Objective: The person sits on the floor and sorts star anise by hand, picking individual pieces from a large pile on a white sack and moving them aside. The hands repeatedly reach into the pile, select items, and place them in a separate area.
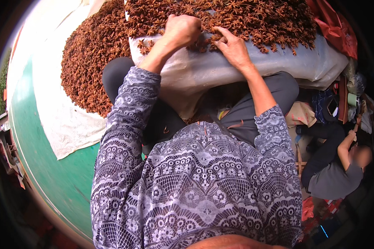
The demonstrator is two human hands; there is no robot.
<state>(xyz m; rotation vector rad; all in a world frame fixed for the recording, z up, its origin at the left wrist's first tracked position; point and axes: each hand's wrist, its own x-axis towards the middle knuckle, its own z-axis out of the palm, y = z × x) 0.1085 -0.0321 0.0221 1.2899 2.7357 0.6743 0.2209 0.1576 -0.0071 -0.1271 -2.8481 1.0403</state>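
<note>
Dried star anise (261,18) is spread over a table-like surface covered with clear plastic sheeting (268,59) before me. My left hand (184,29) is curled at the near edge of the spread, its knuckles up. Its fingertips are hidden, so whether it holds a piece cannot be seen. To its right, my right hand (233,48) reaches in with thumb and index finger apart, the index fingertip at the star anise. Nothing shows between those two fingers. A few loose pods (145,46) lie on the plastic beside my left forearm.
A large heap of star anise (90,62) lies at left on a white sheet (68,133) over green floor (50,174). A red plastic bag (336,31) hangs at the far right corner. Another person (333,174) sits at right, near a brown paper sack (300,114).
</note>
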